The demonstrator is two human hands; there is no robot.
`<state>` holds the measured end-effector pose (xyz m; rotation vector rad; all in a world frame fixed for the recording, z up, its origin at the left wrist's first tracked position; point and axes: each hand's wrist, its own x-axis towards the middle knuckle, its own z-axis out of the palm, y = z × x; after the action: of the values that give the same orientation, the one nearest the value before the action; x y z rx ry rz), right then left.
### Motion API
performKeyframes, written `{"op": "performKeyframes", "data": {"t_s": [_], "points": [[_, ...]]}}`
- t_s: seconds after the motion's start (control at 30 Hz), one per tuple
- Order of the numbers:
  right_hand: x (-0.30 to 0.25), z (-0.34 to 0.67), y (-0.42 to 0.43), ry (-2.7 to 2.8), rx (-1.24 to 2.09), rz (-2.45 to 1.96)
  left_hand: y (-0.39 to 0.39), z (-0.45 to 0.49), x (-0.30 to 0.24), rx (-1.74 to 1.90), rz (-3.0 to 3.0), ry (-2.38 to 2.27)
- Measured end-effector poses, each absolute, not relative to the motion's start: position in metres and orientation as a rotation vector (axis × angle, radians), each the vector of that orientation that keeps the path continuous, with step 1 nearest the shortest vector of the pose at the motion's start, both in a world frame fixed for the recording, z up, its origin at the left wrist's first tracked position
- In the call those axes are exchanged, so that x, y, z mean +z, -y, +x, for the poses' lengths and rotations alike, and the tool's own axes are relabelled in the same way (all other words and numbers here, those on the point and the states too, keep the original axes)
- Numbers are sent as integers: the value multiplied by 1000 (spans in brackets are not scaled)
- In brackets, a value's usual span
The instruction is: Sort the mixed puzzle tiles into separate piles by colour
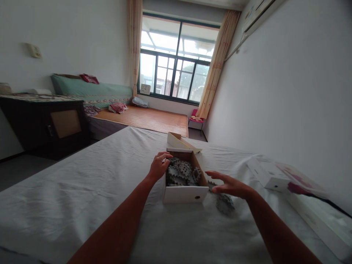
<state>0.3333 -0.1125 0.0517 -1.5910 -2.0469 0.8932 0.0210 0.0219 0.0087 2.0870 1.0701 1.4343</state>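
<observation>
A white cardboard box stands on the cloth-covered surface in front of me, holding several grey, gear-like toothed pieces. My left hand grips the box's left rim, its fingertips curled over the edge beside the pieces. To the right of the box, my right hand is open, thumb and fingers apart, with nothing visible between them. Below and partly behind it, more grey toothed pieces lie on the cloth; the hand hides some of them, and I cannot tell whether it touches one.
Behind the box lies a cream-coloured box lid, tilted. White boxes and a clear-and-pink package sit at the right by the wall. White cloth covers the work surface. Beyond are a bed and a dark cabinet.
</observation>
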Motion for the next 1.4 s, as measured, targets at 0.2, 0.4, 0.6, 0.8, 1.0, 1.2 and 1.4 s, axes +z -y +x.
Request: {"op": "performKeyframes", "data": {"t_s": [0.2,0.4,0.6,0.8,1.0,1.2,1.4], "points": [[31,353,129,2241,742,-1775,-22,22,9,1435,2091,-1049],[25,346,126,2293,671,-1712,-20,21,12,1414,2086,-1053],[12,351,123,1869,605,-1700,-21,21,10,1410,2082,-1061],[42,330,105,1345,620,-1508,-20,22,11,1410,2087,-1065],[95,256,87,1734,689,-1282,-19,20,11,1424,2090,-1055],[82,267,46,1781,244,-1367,-17,21,11,1416,2041,-1072],[45,311,-30,1929,-167,-1675,-12,22,12,1407,2000,-1096]]}}
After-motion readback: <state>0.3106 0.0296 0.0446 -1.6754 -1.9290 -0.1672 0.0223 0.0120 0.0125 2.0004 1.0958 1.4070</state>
